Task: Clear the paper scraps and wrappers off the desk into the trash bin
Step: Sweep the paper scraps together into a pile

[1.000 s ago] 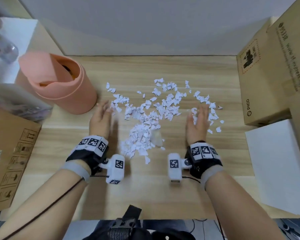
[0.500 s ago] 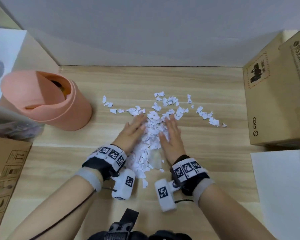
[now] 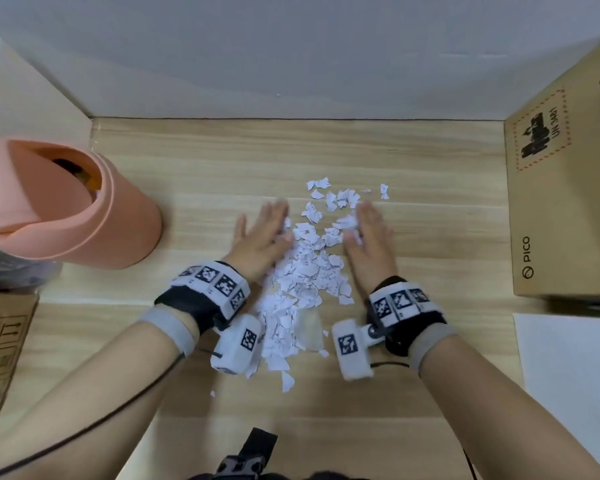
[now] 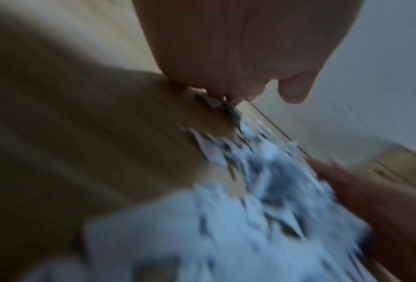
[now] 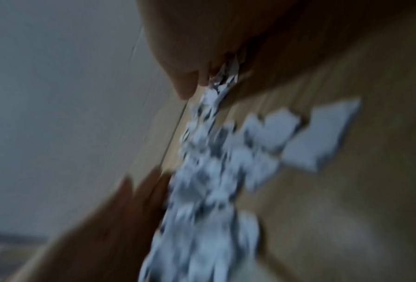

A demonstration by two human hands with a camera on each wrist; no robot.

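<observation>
A heap of white paper scraps (image 3: pixel 302 278) lies in a long pile on the wooden desk (image 3: pixel 222 161), with a clear wrapper (image 3: pixel 307 327) half under its near end. My left hand (image 3: pixel 262 233) lies flat along the pile's left side, fingers straight. Flat along the right side lies my right hand (image 3: pixel 369 237), with scraps at its fingertips. A few loose scraps (image 3: pixel 340 195) sit just beyond both hands. The pink trash bin (image 3: pixel 84 216) stands at the left with its swing lid tilted. Both wrist views are blurred; the scraps (image 4: pixel 262 190) and scraps (image 5: pixel 209 181) fill their lower halves.
A PICO cardboard box (image 3: pixel 561 202) stands at the right edge, with a white sheet (image 3: pixel 568 375) in front of it. Another cardboard box (image 3: pixel 0 351) is at the near left. A grey wall closes off the desk's far side.
Both hands swept inward from the outer edges of the scattered scraps, gathering them into one narrow pile. Since half a second ago they have spread slightly and moved farther away along the pile.
</observation>
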